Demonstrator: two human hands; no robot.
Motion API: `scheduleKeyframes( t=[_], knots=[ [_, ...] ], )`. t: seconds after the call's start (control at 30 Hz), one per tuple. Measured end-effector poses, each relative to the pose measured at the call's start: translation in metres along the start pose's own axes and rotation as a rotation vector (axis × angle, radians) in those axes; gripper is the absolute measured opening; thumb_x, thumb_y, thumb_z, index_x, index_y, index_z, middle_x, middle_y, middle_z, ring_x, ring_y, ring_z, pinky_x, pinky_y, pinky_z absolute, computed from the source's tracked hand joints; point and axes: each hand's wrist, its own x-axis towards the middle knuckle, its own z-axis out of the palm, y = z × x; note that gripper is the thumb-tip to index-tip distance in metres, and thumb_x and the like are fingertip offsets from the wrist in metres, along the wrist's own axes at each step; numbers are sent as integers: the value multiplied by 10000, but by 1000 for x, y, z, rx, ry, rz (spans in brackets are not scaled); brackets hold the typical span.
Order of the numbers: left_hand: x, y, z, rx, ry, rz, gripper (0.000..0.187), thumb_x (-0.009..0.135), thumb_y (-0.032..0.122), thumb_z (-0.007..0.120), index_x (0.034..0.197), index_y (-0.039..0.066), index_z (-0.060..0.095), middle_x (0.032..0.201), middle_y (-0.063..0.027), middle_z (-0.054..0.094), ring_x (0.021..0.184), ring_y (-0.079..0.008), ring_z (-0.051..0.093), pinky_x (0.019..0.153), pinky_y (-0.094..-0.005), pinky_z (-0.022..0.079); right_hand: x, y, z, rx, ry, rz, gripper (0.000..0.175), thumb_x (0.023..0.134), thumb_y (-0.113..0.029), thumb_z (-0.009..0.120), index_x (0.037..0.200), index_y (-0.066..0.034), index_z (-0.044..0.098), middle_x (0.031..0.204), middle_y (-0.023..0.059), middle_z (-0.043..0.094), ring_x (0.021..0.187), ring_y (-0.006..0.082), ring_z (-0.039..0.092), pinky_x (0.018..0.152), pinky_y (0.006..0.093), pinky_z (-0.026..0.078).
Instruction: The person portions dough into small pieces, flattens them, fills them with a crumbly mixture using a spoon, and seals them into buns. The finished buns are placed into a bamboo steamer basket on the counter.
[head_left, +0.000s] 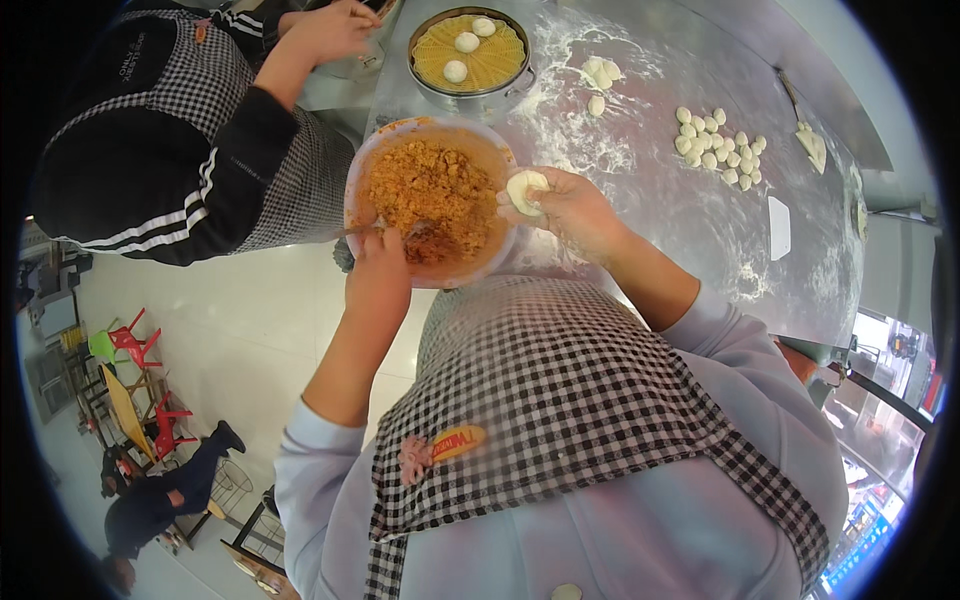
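Observation:
In the head view, my left hand (381, 266) grips a metal spoon (365, 228), its bowl end in an orange-brown crumbly filling (442, 187). The filling lies in a wide, pale plastic bowl (355, 176) with smeared inner walls. Beside the bowl's right rim, my right hand (574, 214) holds a flattened round of dough (526, 192) between thumb and fingers. A round metal steamer (415, 75) with a yellow mesh liner stands just beyond the bowl and carries several white dough balls (454, 72).
Small dough pieces (705, 140) lie grouped on the floured metal table (652, 225). More dough (601, 73) sits nearer the steamer. A white scraper (779, 228) and a wooden-handled tool (810, 142) lie at right. A co-worker (180, 150) stands close at left.

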Motion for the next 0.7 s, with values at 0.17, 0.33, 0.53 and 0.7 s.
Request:
scheduleKeyframes(
  t=[0.17, 0.33, 0.53, 0.7],
  knots=[
    [9, 9, -7, 18, 24, -6, 215, 818, 38, 621, 1021, 14, 556, 1102, -169, 562, 980, -364, 674, 744, -436, 597, 3, 16, -22, 139, -36, 79, 370, 995, -9, 442, 1334, 142, 439, 1294, 241, 565, 1203, 314, 591, 1087, 410, 478],
    [8, 18, 8, -81, -90, 106, 176, 797, 11, 598, 970, 38, 618, 1086, -141, 572, 937, -378, 667, 746, -456, 571, 2, 24, -28, 232, 8, 143, 373, 994, -22, 464, 1331, 136, 446, 1280, 228, 581, 1204, 307, 593, 1090, 408, 472],
    [-22, 2, 0, -460, -3, 87, 319, 832, 19, 593, 1126, 79, 703, 986, -155, 693, 860, -362, 674, 763, -441, 542, 15, 32, -10, 142, -61, 68, 389, 937, -69, 547, 1294, 85, 529, 1190, 170, 621, 1100, 220, 614, 994, 330, 478],
    [-39, -4, -17, -775, -60, -342, 244, 916, 146, 654, 1081, -24, 712, 700, -59, 633, 530, -102, 542, 522, -262, 441, 38, 48, 5, -402, -146, -96, 426, 845, -64, 584, 1263, 13, 558, 1128, 140, 643, 1016, 184, 600, 907, 322, 467]
  ],
)
